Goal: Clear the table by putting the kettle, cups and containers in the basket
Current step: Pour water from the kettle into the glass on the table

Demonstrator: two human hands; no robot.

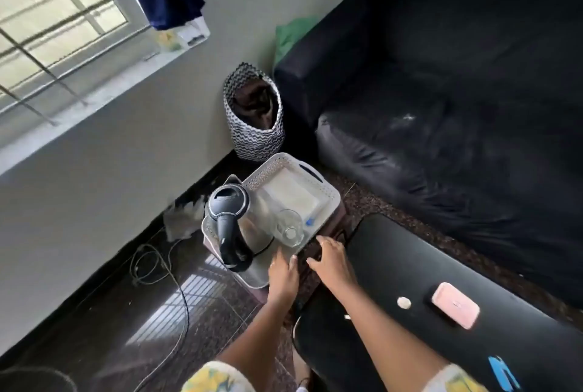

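The white basket [328, 191] stands on a low stool beside the end of the black table [410, 265]. Inside it I count one kettle [235, 224], one clear glass cup [288, 227] and one pale flat container [293, 194]. The kettle is steel with a black lid and a black handle, and it stands upright at the left end of the basket. The cup is just beside it on the right, and the container lies behind the cup. A small blue spot shows near the cup; I cannot tell what it is. No brand or writing can be read on these things.

Both hands are at the near edge of the basket. The left hand [282, 275] is below the kettle, with fingers bent on the rim. The right hand [328, 257] lies near the cup, fingers spread over the edge. If they truly grasp the rim, I cannot tell.

On the table lie one pink phone [456, 305] and one small pale round thing [403, 302]. Behind the basket stands one zigzag-patterned bag [255, 136], next to a black sofa [457, 92].
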